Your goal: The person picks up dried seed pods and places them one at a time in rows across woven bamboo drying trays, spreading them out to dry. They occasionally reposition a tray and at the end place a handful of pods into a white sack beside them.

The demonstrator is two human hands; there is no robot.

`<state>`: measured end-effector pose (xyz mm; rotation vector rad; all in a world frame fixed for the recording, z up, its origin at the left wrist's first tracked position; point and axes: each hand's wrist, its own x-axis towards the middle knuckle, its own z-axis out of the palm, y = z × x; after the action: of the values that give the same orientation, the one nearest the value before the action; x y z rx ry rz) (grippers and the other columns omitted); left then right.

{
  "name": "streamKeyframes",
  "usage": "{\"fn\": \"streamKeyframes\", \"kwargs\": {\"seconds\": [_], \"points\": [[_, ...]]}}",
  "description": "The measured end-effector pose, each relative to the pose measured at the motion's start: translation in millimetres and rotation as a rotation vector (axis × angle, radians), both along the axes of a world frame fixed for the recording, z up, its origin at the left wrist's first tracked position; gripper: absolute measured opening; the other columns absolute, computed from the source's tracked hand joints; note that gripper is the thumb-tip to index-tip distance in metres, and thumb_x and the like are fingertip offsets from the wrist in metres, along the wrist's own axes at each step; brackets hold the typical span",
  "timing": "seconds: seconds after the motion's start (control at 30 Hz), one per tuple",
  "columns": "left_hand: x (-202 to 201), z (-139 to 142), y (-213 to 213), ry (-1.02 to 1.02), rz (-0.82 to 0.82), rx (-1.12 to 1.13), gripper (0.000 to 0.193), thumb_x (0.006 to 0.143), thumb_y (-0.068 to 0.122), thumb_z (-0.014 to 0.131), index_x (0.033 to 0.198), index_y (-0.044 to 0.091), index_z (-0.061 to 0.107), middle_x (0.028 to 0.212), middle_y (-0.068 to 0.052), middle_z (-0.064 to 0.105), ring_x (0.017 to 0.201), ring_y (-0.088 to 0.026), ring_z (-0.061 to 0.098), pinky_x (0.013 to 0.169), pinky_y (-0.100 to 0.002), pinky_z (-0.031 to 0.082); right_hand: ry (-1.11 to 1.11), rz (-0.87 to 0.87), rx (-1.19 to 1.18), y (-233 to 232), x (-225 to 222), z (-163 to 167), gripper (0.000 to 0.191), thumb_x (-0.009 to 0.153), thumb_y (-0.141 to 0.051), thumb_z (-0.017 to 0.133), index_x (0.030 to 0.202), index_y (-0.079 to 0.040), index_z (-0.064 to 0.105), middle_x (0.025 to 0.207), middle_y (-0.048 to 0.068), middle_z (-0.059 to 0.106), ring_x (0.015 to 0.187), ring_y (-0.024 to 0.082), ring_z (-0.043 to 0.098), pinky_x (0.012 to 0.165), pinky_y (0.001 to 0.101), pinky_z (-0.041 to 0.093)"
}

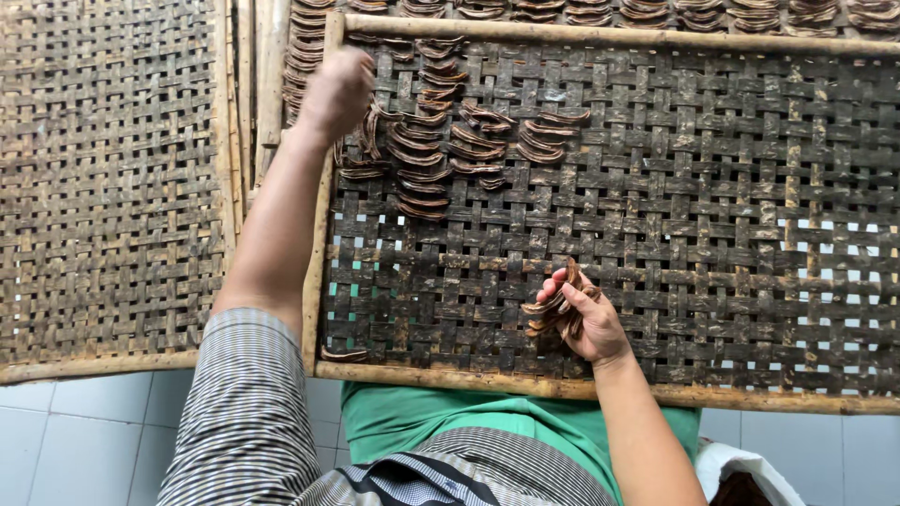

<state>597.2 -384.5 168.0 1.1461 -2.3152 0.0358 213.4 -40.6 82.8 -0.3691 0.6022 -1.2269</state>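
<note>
A dark woven bamboo tray (712, 234) with a pale bamboo frame lies in front of me. Curved brown dried strips (469, 141) lie in rows at its far left part. My left hand (336, 92) reaches to the tray's far left corner, fingers bent down onto the strips there; whether it holds one is hidden. My right hand (586, 319) is near the tray's front edge, shut on a bundle of brown strips (555, 309) fanned out to the left.
A second woven tray (103, 187) lies to the left. More rows of strips (656, 11) fill another tray at the top. One loose strip (343, 355) lies at the front left corner. White floor tiles (84, 440) and a white bag (750, 468) are below.
</note>
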Motion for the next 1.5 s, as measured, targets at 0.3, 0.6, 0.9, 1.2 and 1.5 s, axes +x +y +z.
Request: {"fn": "streamKeyframes", "kwargs": {"seconds": [0.3, 0.6, 0.9, 1.2, 1.5], "points": [[-2.6, -16.9, 19.0, -0.418, -0.124, 0.074, 0.026, 0.093, 0.001, 0.055, 0.115, 0.008, 0.068, 0.109, -0.012, 0.069, 0.103, -0.031, 0.064, 0.091, -0.045, 0.045, -0.029, 0.001, 0.002, 2.4, -0.4, -0.3, 0.020, 0.106, -0.007, 0.057, 0.124, 0.000, 0.059, 0.112, 0.013, 0.067, 0.107, 0.026, 0.069, 0.096, 0.0401, 0.056], [1.8, -20.1, 30.1, -0.039, 0.205, 0.035, 0.030, 0.089, 0.011, 0.072, 0.116, 0.002, 0.062, 0.103, -0.016, 0.068, 0.098, -0.030, 0.066, 0.096, -0.043, 0.050, -0.029, 0.003, 0.016, 1.7, 0.0, 3.0, 0.019, 0.105, -0.007, 0.057, 0.123, 0.000, 0.059, 0.111, 0.014, 0.066, 0.107, 0.026, 0.068, 0.098, 0.0399, 0.055], [-26.5, -20.1, 37.3, -0.076, 0.651, 0.437, 0.046, 0.080, 0.030, 0.085, 0.111, 0.006, 0.060, 0.111, -0.018, 0.065, 0.103, -0.037, 0.066, 0.088, -0.051, 0.052, -0.018, -0.002, -0.003, 3.4, 0.5, 1.3, 0.020, 0.105, -0.007, 0.057, 0.124, -0.001, 0.059, 0.111, 0.013, 0.067, 0.107, 0.027, 0.068, 0.097, 0.0400, 0.056], [-17.5, -20.0, 45.2, -0.067, 0.559, 0.274, 0.049, 0.078, 0.021, 0.083, 0.112, 0.002, 0.054, 0.104, -0.022, 0.067, 0.094, -0.040, 0.069, 0.079, -0.048, 0.057, 0.008, 0.002, 0.007, 4.9, -1.0, -1.8, 0.020, 0.104, -0.009, 0.057, 0.123, -0.002, 0.059, 0.109, 0.012, 0.068, 0.106, 0.026, 0.069, 0.091, 0.0436, 0.057], [3.9, -33.4, 50.3, 0.843, -0.020, 0.376, 0.029, 0.102, 0.003, 0.055, 0.130, 0.006, 0.048, 0.099, -0.012, 0.054, 0.082, -0.022, 0.065, 0.106, -0.043, 0.064, -0.035, 0.008, -0.013, 4.8, 4.5, 12.7, 0.021, 0.103, -0.012, 0.061, 0.123, -0.003, 0.059, 0.098, 0.008, 0.065, 0.096, 0.022, 0.067, 0.090, 0.0439, 0.057]]}}
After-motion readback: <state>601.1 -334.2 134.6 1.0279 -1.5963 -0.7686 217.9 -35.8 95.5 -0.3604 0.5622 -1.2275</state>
